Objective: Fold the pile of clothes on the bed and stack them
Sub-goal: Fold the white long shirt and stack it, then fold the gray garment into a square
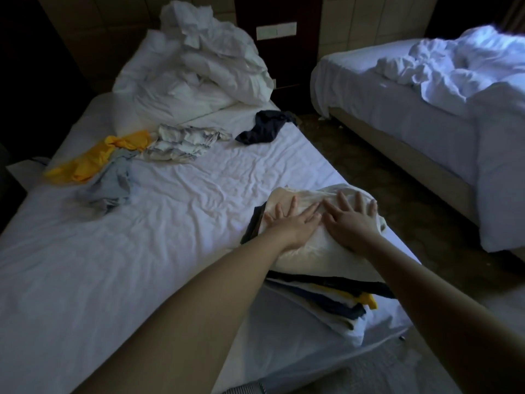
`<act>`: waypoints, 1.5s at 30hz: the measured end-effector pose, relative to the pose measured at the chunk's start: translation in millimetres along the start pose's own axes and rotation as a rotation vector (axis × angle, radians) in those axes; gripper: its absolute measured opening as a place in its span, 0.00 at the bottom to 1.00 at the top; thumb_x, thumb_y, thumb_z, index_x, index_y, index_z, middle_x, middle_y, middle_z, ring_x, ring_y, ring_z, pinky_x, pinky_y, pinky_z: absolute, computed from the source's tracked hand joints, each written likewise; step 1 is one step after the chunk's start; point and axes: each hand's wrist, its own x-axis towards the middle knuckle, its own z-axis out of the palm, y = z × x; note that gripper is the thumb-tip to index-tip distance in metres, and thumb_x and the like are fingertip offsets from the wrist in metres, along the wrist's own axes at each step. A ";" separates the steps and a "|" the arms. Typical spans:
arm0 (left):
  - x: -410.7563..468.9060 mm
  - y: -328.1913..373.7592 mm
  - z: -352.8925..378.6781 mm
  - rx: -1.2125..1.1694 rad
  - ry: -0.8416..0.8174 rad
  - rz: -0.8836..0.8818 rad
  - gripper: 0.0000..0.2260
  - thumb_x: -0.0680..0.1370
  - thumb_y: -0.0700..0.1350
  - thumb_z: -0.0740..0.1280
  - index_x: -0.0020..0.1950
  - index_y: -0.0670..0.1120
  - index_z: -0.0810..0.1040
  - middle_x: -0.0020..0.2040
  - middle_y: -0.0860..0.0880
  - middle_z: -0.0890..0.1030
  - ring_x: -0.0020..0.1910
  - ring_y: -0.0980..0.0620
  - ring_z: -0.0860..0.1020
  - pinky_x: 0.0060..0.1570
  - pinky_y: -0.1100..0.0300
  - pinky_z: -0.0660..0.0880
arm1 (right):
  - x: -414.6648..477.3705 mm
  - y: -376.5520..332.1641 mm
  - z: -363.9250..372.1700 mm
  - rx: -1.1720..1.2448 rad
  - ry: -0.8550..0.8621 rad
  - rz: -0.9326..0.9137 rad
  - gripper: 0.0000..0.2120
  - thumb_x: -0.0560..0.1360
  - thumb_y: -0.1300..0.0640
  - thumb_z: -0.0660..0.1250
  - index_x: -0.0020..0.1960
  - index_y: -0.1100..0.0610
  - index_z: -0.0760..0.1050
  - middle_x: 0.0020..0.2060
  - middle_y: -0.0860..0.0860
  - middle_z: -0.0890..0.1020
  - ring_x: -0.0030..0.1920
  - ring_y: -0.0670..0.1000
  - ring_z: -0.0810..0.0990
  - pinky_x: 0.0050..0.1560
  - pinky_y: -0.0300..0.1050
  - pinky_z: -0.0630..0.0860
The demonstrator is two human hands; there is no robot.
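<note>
A stack of folded clothes [321, 294] sits at the right edge of the bed [142, 251], with dark, white and yellow layers showing. On top lies a folded cream garment [309, 251]. My left hand [292, 220] and my right hand [350, 220] press flat on it, fingers spread and straight. Unfolded clothes lie further up the bed: a yellow garment [91, 160], a grey-blue one [110, 186], a crumpled cream-and-grey one [181, 143] and a dark navy one [264, 127].
A heap of white bedding [199, 69] fills the head of the bed. A second bed [426, 89] with rumpled white sheets stands to the right across a dark floor gap [383, 189]. A dark nightstand with a switch panel [275, 31] is between them.
</note>
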 end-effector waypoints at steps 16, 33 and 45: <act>-51.8 -97.3 -54.6 -0.259 0.439 0.020 0.20 0.82 0.53 0.52 0.74 0.50 0.64 0.74 0.48 0.64 0.72 0.47 0.64 0.70 0.51 0.61 | -7.9 -129.5 -48.1 0.337 0.209 -0.321 0.18 0.80 0.54 0.54 0.67 0.56 0.71 0.66 0.53 0.75 0.67 0.53 0.71 0.66 0.47 0.63; -65.3 -424.6 -109.3 -0.471 0.568 -0.588 0.19 0.80 0.45 0.59 0.71 0.44 0.66 0.70 0.43 0.68 0.66 0.42 0.70 0.64 0.49 0.69 | 105.4 -394.4 93.0 0.342 -0.124 -0.534 0.22 0.79 0.53 0.58 0.72 0.53 0.62 0.68 0.53 0.71 0.68 0.53 0.69 0.66 0.45 0.64; 83.2 -574.8 -98.2 -0.051 0.818 -0.562 0.28 0.78 0.49 0.64 0.76 0.51 0.58 0.77 0.47 0.58 0.75 0.45 0.55 0.67 0.49 0.61 | 162.5 -411.8 255.4 0.324 0.386 -0.580 0.22 0.73 0.52 0.54 0.61 0.58 0.77 0.60 0.55 0.79 0.60 0.56 0.78 0.63 0.46 0.60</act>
